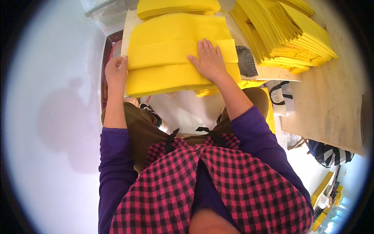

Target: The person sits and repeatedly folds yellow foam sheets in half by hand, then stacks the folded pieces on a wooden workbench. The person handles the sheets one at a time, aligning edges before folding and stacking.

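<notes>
A large folded yellow fabric sheet [171, 43] lies on a pale board [128, 27] in front of me. My right hand [209, 60] presses flat on the folded strip across its middle, fingers spread. My left hand [116, 70] grips the sheet's left edge, with fingers curled around it. More yellow sheets lie stacked beneath, their edges showing at the near side.
A tall fanned stack of yellow fabric pieces [288, 35] sits at the right on a wooden table [335, 101]. Another yellow pile [177, 7] lies beyond. A dark mesh item [246, 61] rests between. White floor [58, 97] spreads at left; a striped bag [331, 154] at lower right.
</notes>
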`<move>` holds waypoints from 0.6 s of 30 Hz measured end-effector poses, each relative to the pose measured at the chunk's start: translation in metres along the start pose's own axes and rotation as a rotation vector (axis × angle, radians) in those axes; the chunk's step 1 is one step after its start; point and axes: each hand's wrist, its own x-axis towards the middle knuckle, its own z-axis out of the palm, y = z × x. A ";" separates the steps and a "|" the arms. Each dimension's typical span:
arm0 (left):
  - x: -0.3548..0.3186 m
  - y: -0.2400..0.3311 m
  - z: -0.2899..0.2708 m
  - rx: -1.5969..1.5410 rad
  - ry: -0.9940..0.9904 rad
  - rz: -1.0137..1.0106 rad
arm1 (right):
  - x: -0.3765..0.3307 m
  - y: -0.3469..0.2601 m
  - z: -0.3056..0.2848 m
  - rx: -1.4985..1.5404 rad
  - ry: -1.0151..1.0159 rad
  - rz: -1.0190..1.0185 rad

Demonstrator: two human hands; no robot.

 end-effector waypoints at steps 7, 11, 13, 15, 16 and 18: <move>-0.037 0.107 0.069 -0.074 -0.244 0.540 | -0.001 0.001 0.005 -0.022 0.008 -0.011; -0.041 0.145 0.123 0.173 -0.495 0.422 | -0.003 0.006 0.009 -0.090 0.040 -0.065; -0.038 0.145 0.134 0.207 -0.547 0.320 | -0.003 0.007 0.011 -0.077 0.056 -0.057; -0.033 0.136 0.135 0.247 -0.587 0.270 | -0.002 0.006 0.012 -0.078 0.056 -0.044; -0.032 0.129 0.135 0.270 -0.561 0.294 | -0.002 0.006 0.013 -0.070 0.046 -0.027; -0.030 0.115 0.132 0.326 -0.531 0.315 | -0.002 0.004 0.013 -0.094 0.046 -0.018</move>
